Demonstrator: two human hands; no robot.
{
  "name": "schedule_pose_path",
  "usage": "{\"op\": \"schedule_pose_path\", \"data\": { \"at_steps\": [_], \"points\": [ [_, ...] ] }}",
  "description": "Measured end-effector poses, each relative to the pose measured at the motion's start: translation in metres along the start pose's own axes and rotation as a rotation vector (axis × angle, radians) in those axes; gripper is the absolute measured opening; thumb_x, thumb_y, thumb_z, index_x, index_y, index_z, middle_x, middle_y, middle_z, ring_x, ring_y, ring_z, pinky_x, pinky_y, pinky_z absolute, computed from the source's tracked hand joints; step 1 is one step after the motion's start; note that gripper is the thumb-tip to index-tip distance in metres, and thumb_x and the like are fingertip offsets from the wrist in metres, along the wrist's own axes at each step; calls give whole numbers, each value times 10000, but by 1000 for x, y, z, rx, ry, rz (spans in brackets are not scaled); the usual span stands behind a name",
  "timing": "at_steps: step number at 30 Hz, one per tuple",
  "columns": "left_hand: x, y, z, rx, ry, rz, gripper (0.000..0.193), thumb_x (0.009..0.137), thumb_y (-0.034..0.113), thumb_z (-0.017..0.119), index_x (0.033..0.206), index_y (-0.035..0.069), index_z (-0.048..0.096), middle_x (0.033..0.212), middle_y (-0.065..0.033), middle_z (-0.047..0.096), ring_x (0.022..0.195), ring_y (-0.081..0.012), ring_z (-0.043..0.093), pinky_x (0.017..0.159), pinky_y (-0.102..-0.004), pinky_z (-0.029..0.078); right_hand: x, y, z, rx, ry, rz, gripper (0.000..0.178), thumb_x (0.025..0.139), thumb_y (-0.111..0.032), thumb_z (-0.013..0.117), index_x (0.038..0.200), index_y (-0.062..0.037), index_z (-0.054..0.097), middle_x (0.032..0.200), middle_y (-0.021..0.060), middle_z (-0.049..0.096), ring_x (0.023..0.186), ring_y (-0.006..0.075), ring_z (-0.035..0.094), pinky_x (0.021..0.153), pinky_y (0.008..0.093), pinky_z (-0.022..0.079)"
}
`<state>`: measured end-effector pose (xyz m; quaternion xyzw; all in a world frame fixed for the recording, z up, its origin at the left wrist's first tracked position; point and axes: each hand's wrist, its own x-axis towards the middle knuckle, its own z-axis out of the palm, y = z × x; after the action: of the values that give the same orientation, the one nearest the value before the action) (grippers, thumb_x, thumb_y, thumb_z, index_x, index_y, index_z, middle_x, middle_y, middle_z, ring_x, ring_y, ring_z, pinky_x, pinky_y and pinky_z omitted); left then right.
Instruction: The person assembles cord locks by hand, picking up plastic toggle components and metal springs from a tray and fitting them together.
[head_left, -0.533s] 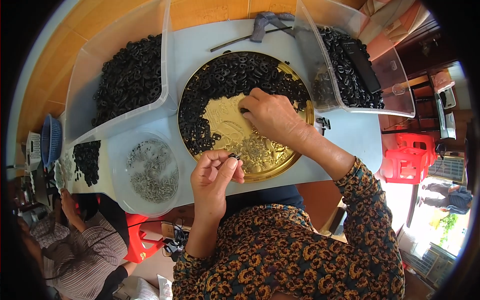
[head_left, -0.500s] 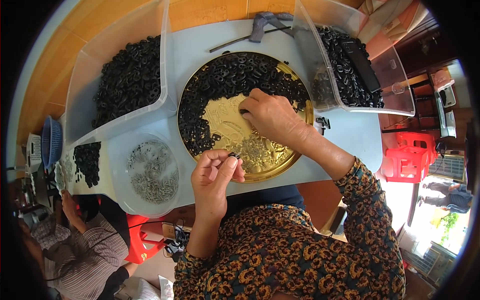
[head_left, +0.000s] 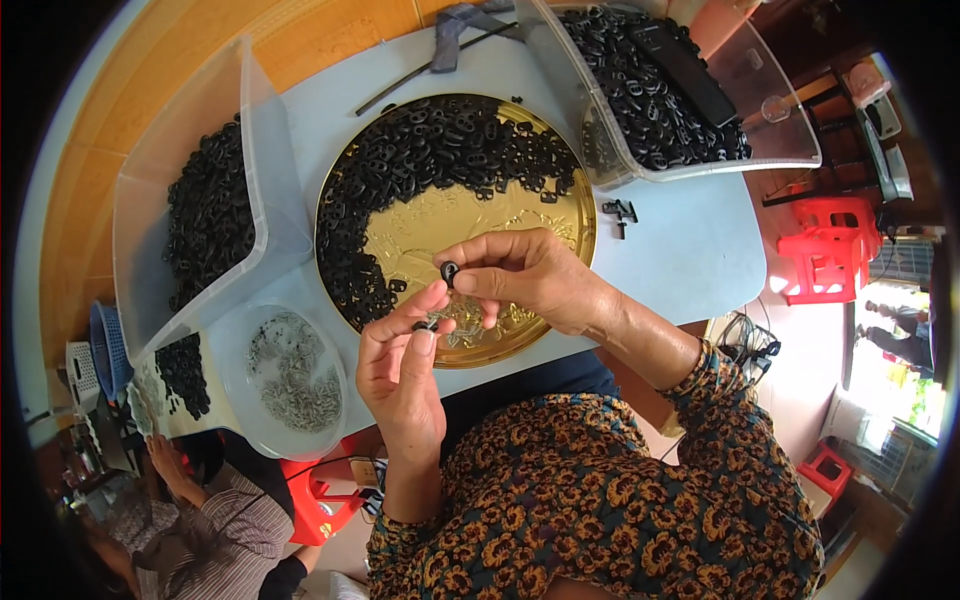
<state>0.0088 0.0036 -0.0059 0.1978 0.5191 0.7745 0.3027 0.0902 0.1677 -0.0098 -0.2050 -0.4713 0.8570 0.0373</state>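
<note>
Small dark piece (head_left: 425, 326): over the near-left part of the gold tray (head_left: 480, 215), pinched by the thumb and fingers of the left hand (head_left: 405, 390); from my remote view, its exact form is too small to tell. Black oval piece (head_left: 450, 272): just beyond, also over the tray, gripped by the thumb and forefinger of the right hand (head_left: 545, 280). Handling, my judgement: light fingertip pinches, both pieces in sight, hands steadied close together. Pose: left hand rises from the tray's near side; right slants in from its near right. Loose black pieces (head_left: 440, 140) heap along the tray's far side.
</note>
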Motion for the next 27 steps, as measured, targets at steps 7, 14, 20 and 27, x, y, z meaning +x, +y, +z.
{"op": "schedule_pose_path", "data": {
  "at_steps": [7,14,20,27],
  "points": [
    [-4,1,0,-59,-13,-1,187,919,113,576,1075,18,533,1198,-221,597,1074,-270,591,876,-364,480,-10,10,2,77,-59,-78,324,923,-72,611,1236,4,586,1028,76,671,744,92,630,676,229,547],
    [-5,4,4,-103,-24,7,220,916,146,588,1084,18,524,1199,-231,594,1077,-275,588,867,-357,478,-17,10,7,117,-47,-131,310,938,-93,594,1237,-13,593,974,47,669,722,80,619,666,214,525],
    [-4,7,10,-38,-11,-23,192,915,108,574,1075,11,530,1154,-202,610,1032,-249,593,849,-349,484,-20,11,8,78,-15,-136,288,965,-146,562,1221,-23,609,860,22,640,698,65,596,663,213,507],
    [-1,1,4,-34,14,-139,146,917,54,574,1053,8,546,991,-90,623,865,-142,586,761,-303,498,-25,7,18,-58,50,-240,284,960,-119,565,1218,-2,585,929,23,634,742,55,591,697,204,521]
  ]
}}
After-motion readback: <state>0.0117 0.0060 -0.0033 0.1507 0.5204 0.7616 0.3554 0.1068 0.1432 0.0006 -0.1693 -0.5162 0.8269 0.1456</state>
